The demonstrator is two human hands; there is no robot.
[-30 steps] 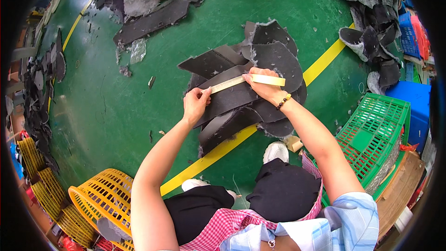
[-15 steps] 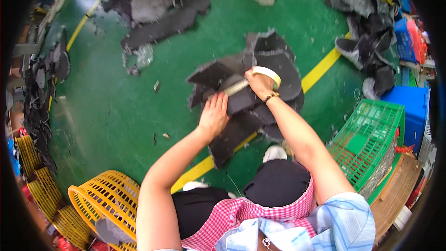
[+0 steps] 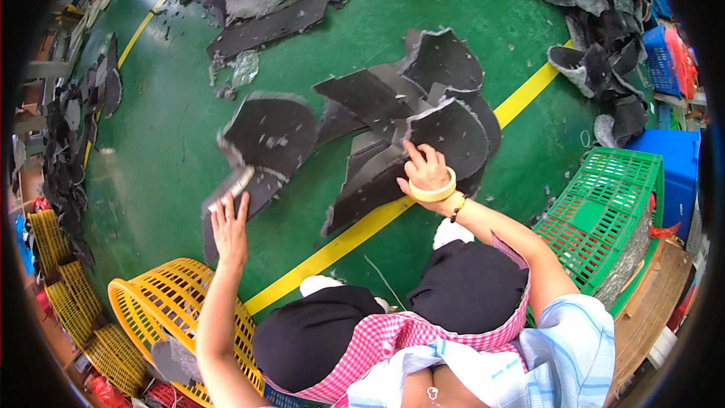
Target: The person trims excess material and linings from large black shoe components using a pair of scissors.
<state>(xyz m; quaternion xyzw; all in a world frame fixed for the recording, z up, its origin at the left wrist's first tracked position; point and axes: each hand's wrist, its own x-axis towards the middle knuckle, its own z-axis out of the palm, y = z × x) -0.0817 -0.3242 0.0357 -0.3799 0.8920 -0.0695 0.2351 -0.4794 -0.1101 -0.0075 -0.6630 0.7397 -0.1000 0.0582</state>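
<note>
I kneel on a green floor over a heap of dark grey sheet pieces (image 3: 445, 125). My right hand (image 3: 424, 168) rests its fingertips on the edge of one piece in the heap, and a roll of beige tape (image 3: 436, 194) sits around that hand near the wrist. A separate bundle of dark pieces (image 3: 266, 140), bound by a strip of beige tape (image 3: 242, 180), lies to the left of the heap and looks blurred. My left hand (image 3: 229, 225) is spread open just below that bundle, palm down, holding nothing.
A yellow mesh basket (image 3: 140, 310) stands at my lower left, with more stacked behind it. A green crate (image 3: 604, 215) and a blue bin (image 3: 676, 159) are on the right. A yellow floor line (image 3: 355, 236) runs under the heap. More dark scraps (image 3: 264, 0) lie further off.
The taped bundle has left the heap and gone to the left. My left hand followed it and opened. The tape roll has slid from my right fingers to the wrist.
</note>
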